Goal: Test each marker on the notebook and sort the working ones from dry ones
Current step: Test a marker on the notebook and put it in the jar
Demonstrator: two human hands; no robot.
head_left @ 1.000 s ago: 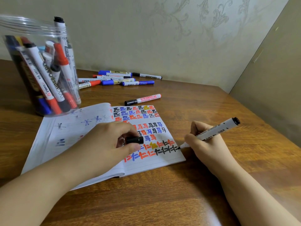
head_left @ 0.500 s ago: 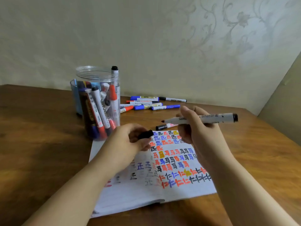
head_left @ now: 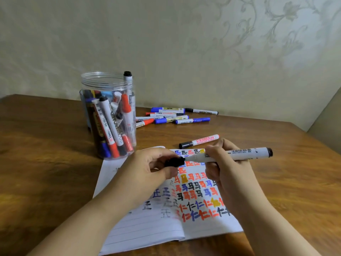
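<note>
Here we are recapping, by our reading: the left hand [head_left: 147, 169] pinches the black cap [head_left: 174, 162] between thumb and fingers, and the right hand [head_left: 224, 163] is curled round the white barrel of the marker [head_left: 239, 154], held level above the far part of the notebook [head_left: 147, 230]. Cap and marker tip meet, or very nearly; we cannot tell whether the cap is seated. Both grips are clamped, one on the cap, one on the marker.

The notebook lies open on the worktop [head_left: 46, 172], its right page crowded with red, blue, black and yellow test marks. We judge this marker's test finished and the sorting step next: press the cap home along the barrel's line, then set the marker with its group. A pile [head_left: 175, 116] lies far, near the wall; a single marker [head_left: 199, 141] lies just beyond the notebook; the jar [head_left: 108, 115] at far left holds many more, which we take as untested. Which group means working we cannot say.

The marker's tip is hidden inside or behind the cap. Our hands and forearms cover much of the page, the marks are blurred, and the notebook's near edge runs out of view.
</note>
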